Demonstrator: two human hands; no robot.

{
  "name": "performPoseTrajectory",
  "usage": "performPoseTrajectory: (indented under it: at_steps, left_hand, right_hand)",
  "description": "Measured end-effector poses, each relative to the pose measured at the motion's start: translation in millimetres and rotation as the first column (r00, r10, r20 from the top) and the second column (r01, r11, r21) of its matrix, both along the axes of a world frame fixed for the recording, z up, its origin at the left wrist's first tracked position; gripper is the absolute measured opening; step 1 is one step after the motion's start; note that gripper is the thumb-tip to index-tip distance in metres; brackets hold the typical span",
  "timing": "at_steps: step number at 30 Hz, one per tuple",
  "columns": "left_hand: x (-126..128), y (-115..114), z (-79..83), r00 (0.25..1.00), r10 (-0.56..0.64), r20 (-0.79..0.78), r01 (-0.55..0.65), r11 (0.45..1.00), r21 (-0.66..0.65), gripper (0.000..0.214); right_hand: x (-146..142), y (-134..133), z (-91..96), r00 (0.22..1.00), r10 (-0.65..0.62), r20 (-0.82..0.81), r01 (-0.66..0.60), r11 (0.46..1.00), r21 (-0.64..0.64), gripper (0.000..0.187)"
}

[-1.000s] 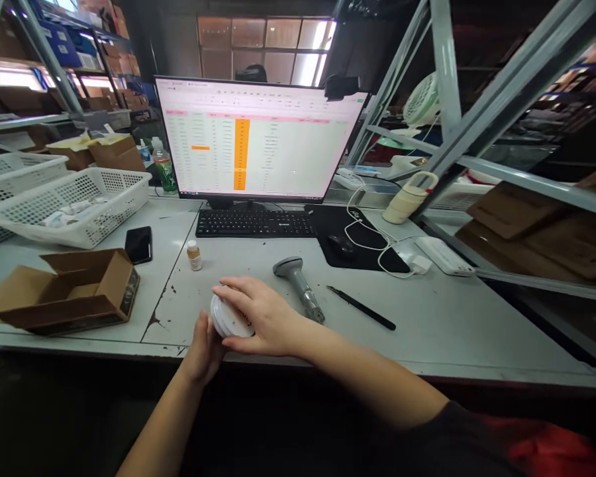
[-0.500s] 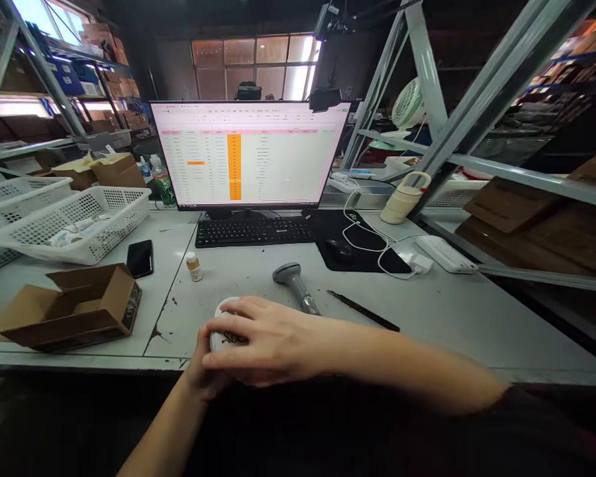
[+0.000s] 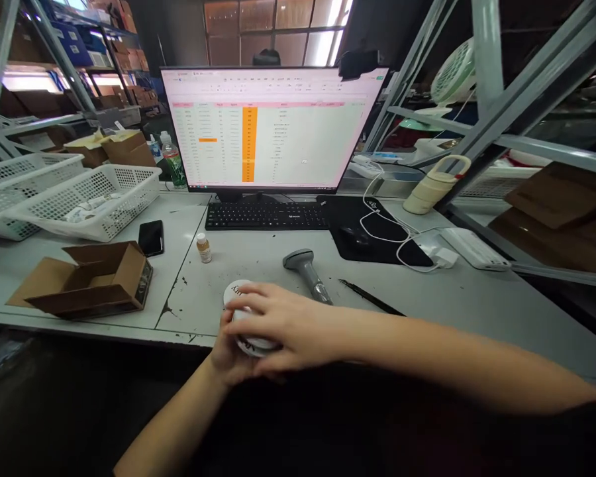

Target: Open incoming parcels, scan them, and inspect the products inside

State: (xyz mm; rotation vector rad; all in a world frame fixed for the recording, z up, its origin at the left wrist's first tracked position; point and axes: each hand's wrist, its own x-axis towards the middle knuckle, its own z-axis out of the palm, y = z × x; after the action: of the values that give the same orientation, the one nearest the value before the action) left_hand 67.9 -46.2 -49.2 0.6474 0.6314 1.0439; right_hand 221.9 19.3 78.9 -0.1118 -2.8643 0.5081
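Both of your hands are clamped on a white round jar [image 3: 243,315] at the near edge of the grey table [image 3: 477,311], close together in front of you. Your right hand [image 3: 283,324] lies over the top and right side of it, fingers curled across the lid toward the left, while your left hand [image 3: 226,354] comes up from below and grips its underside and left flank; the jar is held tilted, and dark lettering shows on its white surface, too small to read. Just beyond your right hand a grey handheld scanner [image 3: 308,271] lies on the table, and a black pen [image 3: 370,298] lies to the right of that. A small brown bottle [image 3: 203,248] with a white cap stands upright farther back and to the left, near the black keyboard [image 3: 267,215]. An open cardboard box [image 3: 92,281] sits at the left, with a black phone [image 3: 151,237] lying flat just behind it. Farther left are white perforated baskets [image 3: 99,202]. The monitor [image 3: 273,129] behind the keyboard shows a spreadsheet with an orange column. To the right of the keyboard a black mouse mat [image 3: 372,232] carries a mouse and a looped white cable [image 3: 392,228].
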Motion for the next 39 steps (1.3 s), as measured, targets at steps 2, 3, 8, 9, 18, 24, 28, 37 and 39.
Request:
performPoseTrajectory:
  at_steps: [2, 3, 8, 9, 18, 24, 28, 37, 39]
  left_hand:
    - [0.4, 0.1, 1.6, 0.971, -0.153, 0.186, 0.163, 0.986, -0.039, 0.086]
    - [-0.4, 0.0, 2.4, 0.953, -0.174, 0.249, 0.185, 0.982, -0.020, 0.091]
    - [-12.1, -1.4, 6.7, 0.942, 0.165, 0.291, -0.200, 0.975, 0.094, 0.098]
    - [-14.2, -1.5, 7.5, 0.932, 0.228, 0.280, -0.265, 0.959, 0.100, 0.097]
    - [-26.9, 2.8, 22.3, 0.748, 0.618, 0.243, -0.660, 0.731, 0.173, 0.068]
    - [-48.8, 6.6, 26.0, 0.639, 0.720, 0.271, -0.767, 0.621, 0.158, 0.064]
    - [-49.7, 6.5, 22.3, 0.650, 0.714, 0.260, -0.757, 0.636, 0.147, 0.066]
    - [-29.9, 2.3, 17.9, 0.745, 0.653, 0.141, -0.667, 0.736, 0.114, 0.076]
    - [-20.5, 2.2, 16.9, 0.751, 0.645, 0.138, -0.657, 0.752, 0.057, 0.073]
  right_hand:
    - [3.6, 9.0, -7.1, 0.990, -0.103, -0.091, 0.081, 0.972, -0.223, 0.043]
    - [5.5, 13.7, -11.9, 0.968, -0.204, -0.149, 0.136, 0.919, -0.371, 0.040]
    - [4.8, 24.2, -43.9, 0.629, -0.775, -0.051, 0.172, 0.203, -0.964, 0.045]
    - [2.4, 21.9, -49.5, 0.609, -0.793, 0.013, 0.150, 0.098, -0.984, 0.047]
    - [4.6, 30.8, -55.3, 0.831, -0.504, -0.235, 0.370, 0.817, -0.442, 0.040]
    - [9.7, 44.4, -82.1, 0.945, -0.326, -0.027, 0.326, 0.932, 0.156, 0.037]
    - [10.7, 42.0, -92.9, 0.947, -0.317, 0.043, 0.292, 0.912, 0.288, 0.037]
    - [-7.1, 26.5, -21.8, 0.824, -0.407, -0.395, 0.495, 0.856, 0.151, 0.037]
    - [-25.1, 11.4, -6.6, 0.900, -0.298, -0.318, 0.372, 0.906, 0.204, 0.037]
